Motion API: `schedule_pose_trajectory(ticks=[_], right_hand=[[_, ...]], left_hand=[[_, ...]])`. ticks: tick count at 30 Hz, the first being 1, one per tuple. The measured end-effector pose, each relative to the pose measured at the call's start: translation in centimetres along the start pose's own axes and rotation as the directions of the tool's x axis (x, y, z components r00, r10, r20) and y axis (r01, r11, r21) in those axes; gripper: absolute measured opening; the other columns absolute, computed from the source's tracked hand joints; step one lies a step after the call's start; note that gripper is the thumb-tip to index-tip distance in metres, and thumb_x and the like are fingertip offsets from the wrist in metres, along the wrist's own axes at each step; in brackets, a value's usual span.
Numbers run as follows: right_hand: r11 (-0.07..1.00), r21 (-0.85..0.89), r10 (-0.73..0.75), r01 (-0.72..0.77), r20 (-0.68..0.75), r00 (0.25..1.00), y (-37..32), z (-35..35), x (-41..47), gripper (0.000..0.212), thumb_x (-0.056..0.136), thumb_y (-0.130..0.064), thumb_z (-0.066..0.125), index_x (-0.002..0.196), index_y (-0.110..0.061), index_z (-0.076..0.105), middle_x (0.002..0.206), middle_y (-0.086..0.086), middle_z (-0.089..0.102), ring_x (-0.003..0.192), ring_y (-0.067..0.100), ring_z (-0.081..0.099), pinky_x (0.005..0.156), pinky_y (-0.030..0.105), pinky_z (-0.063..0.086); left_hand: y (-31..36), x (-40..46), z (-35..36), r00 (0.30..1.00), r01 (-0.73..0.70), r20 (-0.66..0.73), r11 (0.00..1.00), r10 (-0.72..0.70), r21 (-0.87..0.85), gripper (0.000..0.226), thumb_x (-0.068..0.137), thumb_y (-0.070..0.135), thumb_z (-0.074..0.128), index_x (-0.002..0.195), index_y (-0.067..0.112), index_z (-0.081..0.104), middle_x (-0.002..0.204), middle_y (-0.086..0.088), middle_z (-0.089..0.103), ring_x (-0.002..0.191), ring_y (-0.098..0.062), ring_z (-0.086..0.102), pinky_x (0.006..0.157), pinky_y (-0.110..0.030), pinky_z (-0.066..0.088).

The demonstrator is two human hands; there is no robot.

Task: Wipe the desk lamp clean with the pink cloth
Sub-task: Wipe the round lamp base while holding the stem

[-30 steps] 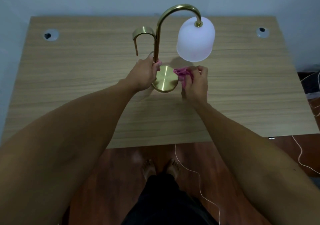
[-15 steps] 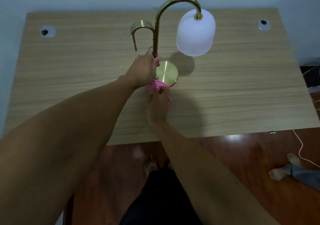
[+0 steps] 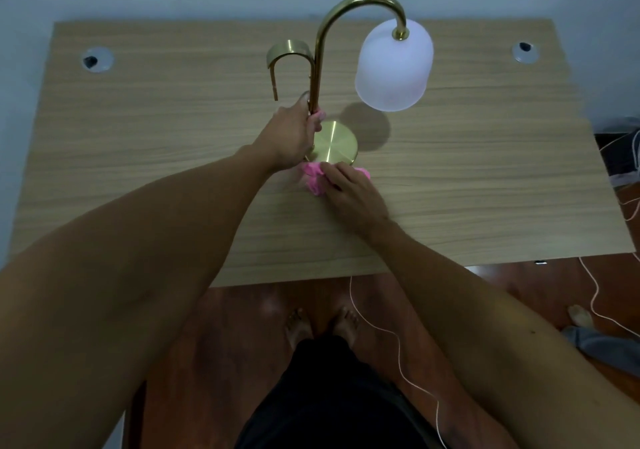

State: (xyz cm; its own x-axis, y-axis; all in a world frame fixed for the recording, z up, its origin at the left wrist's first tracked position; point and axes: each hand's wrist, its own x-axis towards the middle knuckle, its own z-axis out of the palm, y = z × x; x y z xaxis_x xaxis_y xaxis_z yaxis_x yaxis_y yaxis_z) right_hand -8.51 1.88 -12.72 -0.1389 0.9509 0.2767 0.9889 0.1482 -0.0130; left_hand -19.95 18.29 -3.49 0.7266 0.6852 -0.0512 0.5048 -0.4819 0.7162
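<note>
Beside the desk lamp (image 3: 334,142), right hand (image 3: 349,192) holds pink cloth (image 3: 313,175).

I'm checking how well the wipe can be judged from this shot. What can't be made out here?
- Head view: the near rim of the lamp base is covered by the pink cloth and right hand.
- The foot of the stem is hidden behind the left hand.
- The shade shows only its outside; no bulb can be seen.
- Dust or smears on the brass: too small and dim to tell.
- The white cord leaves the bottom edge.
</note>
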Motion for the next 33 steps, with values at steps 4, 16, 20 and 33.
schedule_pose_trajectory(ticks=[4,16,20,33], right_hand=[[0.948,0.06,0.318,-0.313,-0.107,0.942,2.4,-0.3,-2.7,0.045,0.108,-0.043,0.039,0.138,-0.018,0.06,0.142,0.01,0.059,0.129,0.027,0.055,0.109,0.047,0.048],[0.539,0.404,0.814,-0.739,-0.024,0.58,-5.5,-1.0,2.8,0.036,0.102,0.004,0.042,0.134,0.004,0.06,0.141,0.026,0.054,0.123,0.035,0.058,0.099,0.047,0.053],[0.708,0.414,0.623,-0.572,0.016,0.782,-10.9,-1.0,3.0,0.042,0.1,-0.001,0.041,0.136,0.001,0.063,0.144,0.028,0.054,0.135,0.041,0.053,0.106,0.056,0.05],[0.837,0.262,0.49,-0.48,0.032,0.871,-1.9,-1.1,-1.4,0.031,0.106,-0.022,0.047,0.129,-0.008,0.064,0.13,0.01,0.063,0.118,0.026,0.06,0.102,0.041,0.051]], left_hand=[[0.0,0.0,0.1,1.0,0.028,0.003,0.999,-0.028,-0.031,0.03,0.109,0.033,0.04,0.126,0.014,0.054,0.103,0.005,0.067,0.097,-0.01,0.064,0.085,-0.026,0.049],[0.2,-0.1,0.2,0.999,0.014,-0.036,1.0,-0.013,0.008,0.027,0.109,0.032,0.04,0.119,0.012,0.056,0.101,0.0,0.07,0.09,-0.013,0.066,0.071,-0.017,0.046],[0.4,-0.2,0.0,1.0,0.021,-0.018,1.0,-0.022,-0.007,0.027,0.109,0.032,0.04,0.12,0.012,0.055,0.1,0.003,0.068,0.092,-0.014,0.067,0.083,-0.03,0.053],[0.6,-0.3,-0.1,0.999,0.036,0.009,0.999,-0.036,-0.002,0.026,0.109,0.033,0.039,0.119,0.015,0.055,0.1,0.004,0.067,0.094,-0.015,0.065,0.086,-0.031,0.052]])
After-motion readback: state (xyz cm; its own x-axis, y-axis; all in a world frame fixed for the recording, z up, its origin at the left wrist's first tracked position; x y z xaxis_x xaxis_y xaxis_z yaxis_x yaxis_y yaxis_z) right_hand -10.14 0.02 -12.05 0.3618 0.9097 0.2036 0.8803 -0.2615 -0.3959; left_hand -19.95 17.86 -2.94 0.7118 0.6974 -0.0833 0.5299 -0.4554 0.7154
